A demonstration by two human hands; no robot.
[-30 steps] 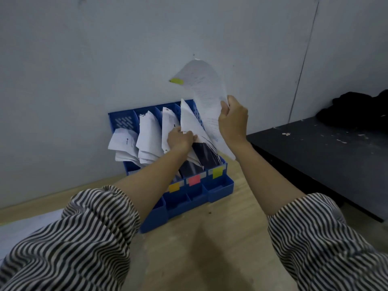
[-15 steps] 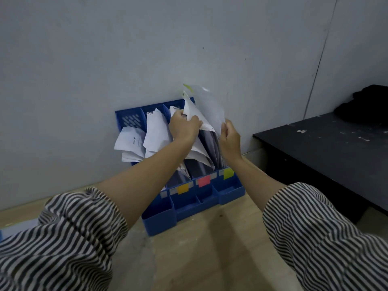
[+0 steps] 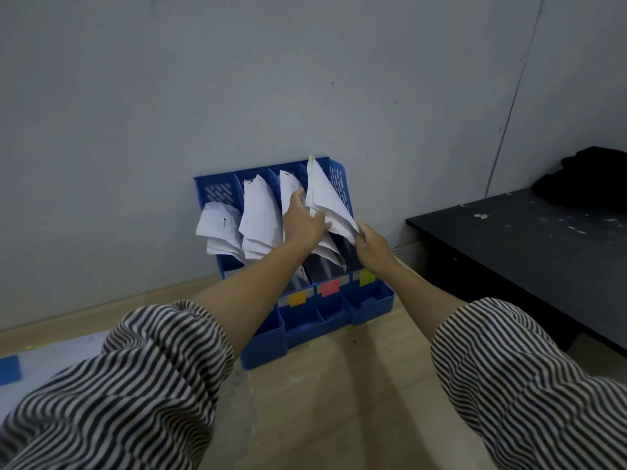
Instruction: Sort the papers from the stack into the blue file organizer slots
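— Head view: where is the sheet found relative to the fingers?

— The sheet (image 3: 327,201) is seen in the rightmost slot of the blue file organizer (image 3: 339,310), its long axis slanting up and away. Its lower corner is pinched by the right hand (image 3: 371,244), which lies nearest; the left hand (image 3: 300,220) is pressed flat, fingers straight, against the papers just beside it.

— And the materials?

— Thin, creased white paper is fanned in perforated hard plastic; coloured tabs are stuck along the front. A pale wooden tabletop is judged to carry it.
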